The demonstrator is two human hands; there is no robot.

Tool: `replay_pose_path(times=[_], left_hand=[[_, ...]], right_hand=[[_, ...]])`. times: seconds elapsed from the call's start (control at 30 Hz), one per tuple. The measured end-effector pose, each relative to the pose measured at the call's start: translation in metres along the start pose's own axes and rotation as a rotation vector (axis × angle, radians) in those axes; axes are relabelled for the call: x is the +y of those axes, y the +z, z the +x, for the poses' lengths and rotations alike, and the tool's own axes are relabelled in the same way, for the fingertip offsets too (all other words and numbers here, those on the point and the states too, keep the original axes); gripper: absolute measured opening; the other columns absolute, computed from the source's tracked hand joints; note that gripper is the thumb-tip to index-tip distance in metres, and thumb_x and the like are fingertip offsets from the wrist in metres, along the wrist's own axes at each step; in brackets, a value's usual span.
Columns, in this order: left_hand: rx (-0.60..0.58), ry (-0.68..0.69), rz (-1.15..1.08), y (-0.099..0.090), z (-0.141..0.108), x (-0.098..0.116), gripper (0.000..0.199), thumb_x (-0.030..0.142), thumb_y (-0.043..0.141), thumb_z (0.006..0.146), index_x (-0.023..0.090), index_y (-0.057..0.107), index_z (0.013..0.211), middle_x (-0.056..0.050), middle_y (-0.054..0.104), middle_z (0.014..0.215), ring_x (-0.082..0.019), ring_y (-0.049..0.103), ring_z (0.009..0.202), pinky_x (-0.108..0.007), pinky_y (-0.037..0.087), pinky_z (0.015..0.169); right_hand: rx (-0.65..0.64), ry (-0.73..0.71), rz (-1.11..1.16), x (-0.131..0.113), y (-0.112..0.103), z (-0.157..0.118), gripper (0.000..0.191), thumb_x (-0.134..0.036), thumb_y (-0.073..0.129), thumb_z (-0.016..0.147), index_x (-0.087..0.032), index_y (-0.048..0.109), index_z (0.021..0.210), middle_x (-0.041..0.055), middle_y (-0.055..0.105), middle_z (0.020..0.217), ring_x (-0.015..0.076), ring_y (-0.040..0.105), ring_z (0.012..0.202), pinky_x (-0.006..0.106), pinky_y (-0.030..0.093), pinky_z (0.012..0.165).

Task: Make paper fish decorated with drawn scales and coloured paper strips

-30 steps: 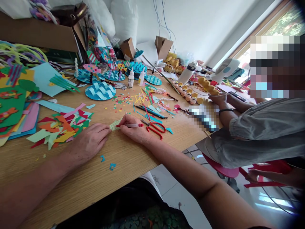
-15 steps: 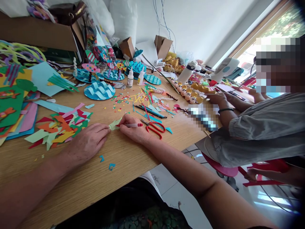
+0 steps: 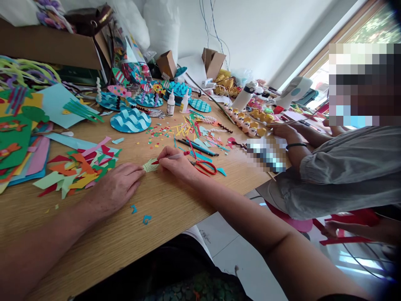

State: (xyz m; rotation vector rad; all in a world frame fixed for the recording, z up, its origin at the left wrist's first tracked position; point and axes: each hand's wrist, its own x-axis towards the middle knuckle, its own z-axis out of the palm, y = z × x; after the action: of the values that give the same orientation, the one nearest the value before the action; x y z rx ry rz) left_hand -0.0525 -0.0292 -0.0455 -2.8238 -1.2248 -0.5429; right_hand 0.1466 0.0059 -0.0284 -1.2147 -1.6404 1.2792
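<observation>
A small pale green paper piece [image 3: 151,165] with a fine pattern of marks lies flat on the wooden table. My left hand [image 3: 116,186] rests on the table, its fingers together and their tips holding the paper's left edge; the thumb is mostly hidden. In my right hand [image 3: 175,166] is a red pen [image 3: 179,156] with a pale barrel and red ends, pinched between thumb and fingers. Its tip points at the paper's right part; I cannot tell whether it touches. Just right of this hand lie red-handled scissors [image 3: 205,167], partly behind my fingers.
Coloured paper scraps [image 3: 83,167] lie left, and two blue offcuts [image 3: 147,219] near me. Beyond my hands are blue wavy discs [image 3: 130,121], glue bottles [image 3: 171,103] and dark pens [image 3: 200,147]. A co-worker in a grey sleeve [image 3: 338,154] sits at the right.
My right hand and the red pen have shifted slightly up and to the right, covering more of the scissors' blades. My left hand stays in place on the paper.
</observation>
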Motion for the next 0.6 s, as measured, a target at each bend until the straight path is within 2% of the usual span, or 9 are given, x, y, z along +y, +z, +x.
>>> replay_pose_path(times=[0.23, 0.6], left_hand=[[0.021, 0.028, -0.002, 0.003, -0.001, -0.002, 0.038, 0.028, 0.03, 0.091, 0.012, 0.063, 0.102, -0.012, 0.063, 0.104, -0.025, 0.055, 0.099, -0.04, 0.047, 0.087], [0.01, 0.025, -0.016, 0.002, -0.002, -0.001, 0.032, 0.025, 0.033, 0.091, 0.013, 0.062, 0.1, -0.011, 0.061, 0.104, -0.023, 0.054, 0.099, -0.038, 0.046, 0.087]], right_hand=[[0.071, -0.069, -0.101, 0.006, 0.007, 0.003, 0.003, -0.016, 0.049, 0.065, -0.019, 0.049, 0.066, -0.0054, 0.05, 0.056, 0.0094, 0.045, 0.054, 0.02, 0.032, 0.048], [0.052, -0.095, -0.133, 0.006, 0.009, 0.0, 0.003, -0.017, 0.048, 0.064, -0.019, 0.048, 0.066, -0.0056, 0.048, 0.058, 0.009, 0.043, 0.054, 0.02, 0.032, 0.048]])
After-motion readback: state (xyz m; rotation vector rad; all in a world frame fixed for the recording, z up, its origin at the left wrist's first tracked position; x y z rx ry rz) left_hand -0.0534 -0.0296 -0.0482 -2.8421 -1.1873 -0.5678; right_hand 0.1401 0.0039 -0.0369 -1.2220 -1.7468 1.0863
